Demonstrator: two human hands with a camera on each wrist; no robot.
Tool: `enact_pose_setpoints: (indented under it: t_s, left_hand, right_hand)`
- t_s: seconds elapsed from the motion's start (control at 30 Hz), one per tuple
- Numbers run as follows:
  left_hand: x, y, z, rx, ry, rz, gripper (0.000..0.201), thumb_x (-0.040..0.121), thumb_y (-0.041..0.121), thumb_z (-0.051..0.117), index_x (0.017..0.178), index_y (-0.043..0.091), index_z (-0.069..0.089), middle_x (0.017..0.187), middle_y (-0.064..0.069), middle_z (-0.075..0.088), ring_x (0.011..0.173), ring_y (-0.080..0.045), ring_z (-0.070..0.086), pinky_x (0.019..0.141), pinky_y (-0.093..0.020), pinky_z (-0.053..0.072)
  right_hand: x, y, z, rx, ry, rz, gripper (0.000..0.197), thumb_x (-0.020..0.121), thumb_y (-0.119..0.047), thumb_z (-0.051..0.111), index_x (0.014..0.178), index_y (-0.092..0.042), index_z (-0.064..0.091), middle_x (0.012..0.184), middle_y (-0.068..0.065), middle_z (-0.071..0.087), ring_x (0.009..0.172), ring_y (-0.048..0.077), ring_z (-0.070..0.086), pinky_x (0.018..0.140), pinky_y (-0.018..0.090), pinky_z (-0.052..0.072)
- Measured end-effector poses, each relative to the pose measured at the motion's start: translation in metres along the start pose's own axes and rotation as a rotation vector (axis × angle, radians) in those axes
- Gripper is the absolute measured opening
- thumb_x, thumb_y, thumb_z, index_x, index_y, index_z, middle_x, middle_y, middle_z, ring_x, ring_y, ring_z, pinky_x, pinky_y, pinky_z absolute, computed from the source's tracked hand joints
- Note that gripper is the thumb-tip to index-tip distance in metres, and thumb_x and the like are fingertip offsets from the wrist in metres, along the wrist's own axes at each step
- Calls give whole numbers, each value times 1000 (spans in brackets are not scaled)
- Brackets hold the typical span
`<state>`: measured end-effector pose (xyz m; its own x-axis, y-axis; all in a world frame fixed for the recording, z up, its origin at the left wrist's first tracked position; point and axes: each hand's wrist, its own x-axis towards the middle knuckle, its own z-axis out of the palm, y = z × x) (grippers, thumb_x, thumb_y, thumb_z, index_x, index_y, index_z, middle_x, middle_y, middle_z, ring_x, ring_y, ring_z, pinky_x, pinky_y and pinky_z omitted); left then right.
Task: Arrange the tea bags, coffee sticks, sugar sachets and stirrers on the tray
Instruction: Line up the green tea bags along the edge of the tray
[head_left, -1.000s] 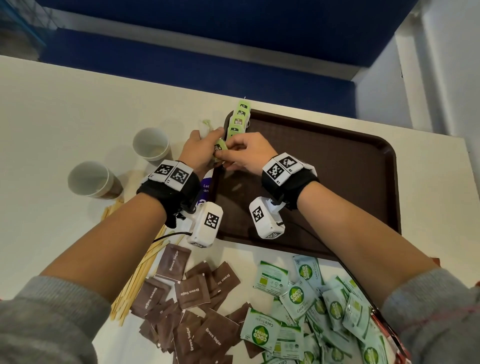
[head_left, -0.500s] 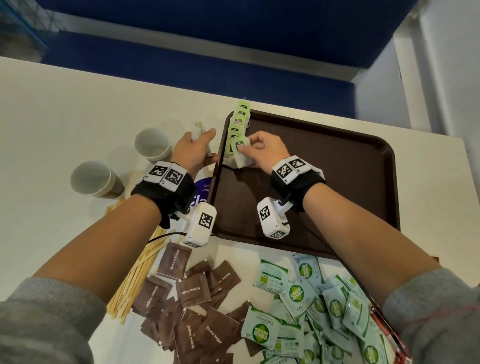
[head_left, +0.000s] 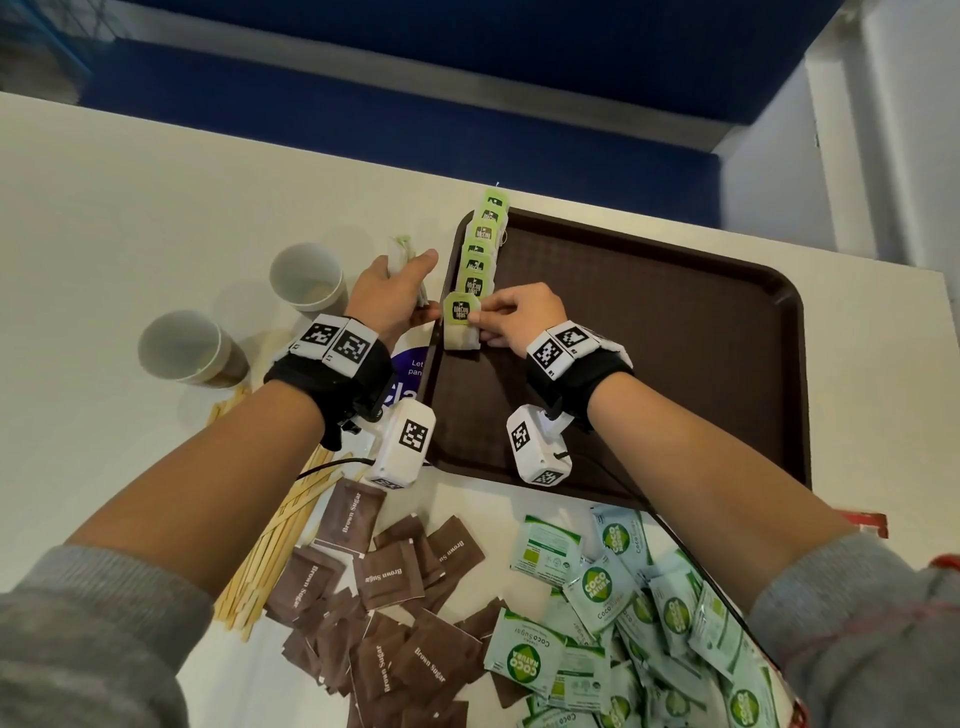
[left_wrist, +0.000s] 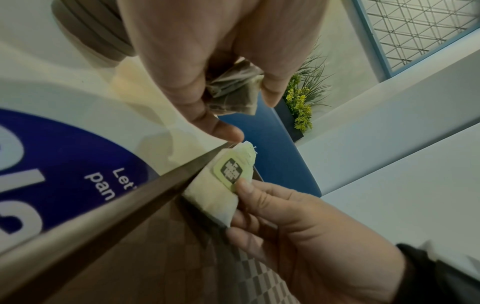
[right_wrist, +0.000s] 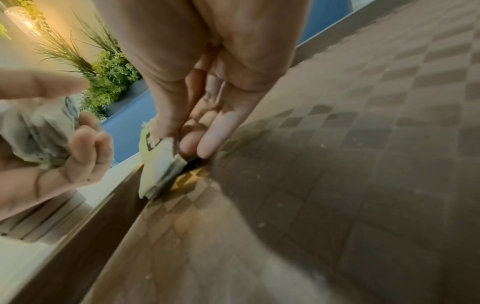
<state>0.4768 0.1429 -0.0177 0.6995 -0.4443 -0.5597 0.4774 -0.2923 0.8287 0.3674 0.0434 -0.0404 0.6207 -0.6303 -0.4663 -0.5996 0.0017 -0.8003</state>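
Observation:
A brown tray (head_left: 649, 338) lies on the white table. Along its left edge runs a row of green-tagged tea bags (head_left: 480, 244). My right hand (head_left: 493, 322) pinches the nearest tea bag (head_left: 460, 325) at the near end of that row, thumb on its tag; the bag (left_wrist: 215, 191) leans on the tray's rim (left_wrist: 103, 216). The right wrist view shows the same tea bag (right_wrist: 158, 164) under my thumb. Just left of the tray, my left hand (head_left: 415, 280) grips a bundle of tea bags (head_left: 402, 254), also seen as a bundle (left_wrist: 233, 92) between its fingers.
Two paper cups (head_left: 309, 278) (head_left: 187, 345) stand to the left. Wooden stirrers (head_left: 275, 540), brown sugar sachets (head_left: 384, 577) and green-white coco sugar sachets (head_left: 602, 587) lie in piles near me. A blue sticker (head_left: 410, 374) sits beside the tray.
The hands, joined over one tea bag a second ago, have parted. My right hand carried that bag onto the near end of the row; my left hand drew back left with the bundle.

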Motion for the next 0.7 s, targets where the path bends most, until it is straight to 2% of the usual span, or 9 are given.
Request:
enact_pose_setpoints:
  t_s: [0.03,0.13,0.2,0.3,0.4,0.47,0.53,0.63,0.7]
  left_hand:
    - [0,0,0,6,2,-2,39,90,30,63,117,8,46,105,-9,47,63,-14,56,61,-22,56]
    - [-2,1,0,20,-12,-1,20,91,29,62,92,15,49,94,-6,47,65,-15,55,66,-25,55]
    - [-2,-1,1,32,-14,-1,18,91,28,62,84,18,47,89,-5,46,65,-16,55,69,-27,55]
    - [-2,-2,2,17,-16,-5,15,92,26,59,87,14,51,85,-5,47,65,-15,55,76,-29,55]
    - [-3,-3,2,8,-51,-20,25,94,28,57,106,6,55,86,-6,53,68,-16,58,88,-35,55]
    - [-4,-3,2,9,-65,-24,34,94,29,57,115,3,56,87,-7,55,70,-16,60,90,-37,54]
    - [-5,-2,1,10,-79,-23,32,94,29,57,113,4,58,86,-7,56,72,-15,61,90,-37,54]
    - [-6,-1,1,12,-100,-26,20,94,29,56,99,10,59,83,-7,57,71,-15,61,88,-36,55]
    - [-7,0,1,19,-99,-26,20,94,30,56,98,11,59,83,-8,58,72,-16,62,87,-35,56]
  right_hand:
    - [0,1,0,20,6,13,22,80,-12,73,99,-4,68,73,3,65,62,8,63,60,15,56]
    - [1,2,-1,48,16,23,18,79,-10,74,94,-3,66,69,3,64,61,10,64,60,18,57]
    - [0,2,-2,53,19,22,11,79,-10,74,84,-8,64,68,4,64,60,10,64,61,20,58]
    - [1,2,-3,46,28,28,18,79,-10,74,75,-14,57,68,4,64,59,11,64,62,23,58]
    - [1,2,-2,43,28,48,21,78,-10,75,75,-14,54,68,3,63,59,12,64,64,28,59]
    - [1,2,0,39,32,52,22,78,-11,75,75,-14,54,67,3,63,59,13,64,65,31,60]
    - [1,2,0,42,41,57,23,78,-12,76,77,-14,53,68,3,63,59,13,65,65,32,60]
    - [1,2,-2,37,48,57,24,77,-14,77,78,-15,53,70,4,65,59,13,65,65,31,60]
    - [1,2,-4,25,51,53,25,76,-16,78,79,-14,54,71,5,66,60,12,66,63,30,60]
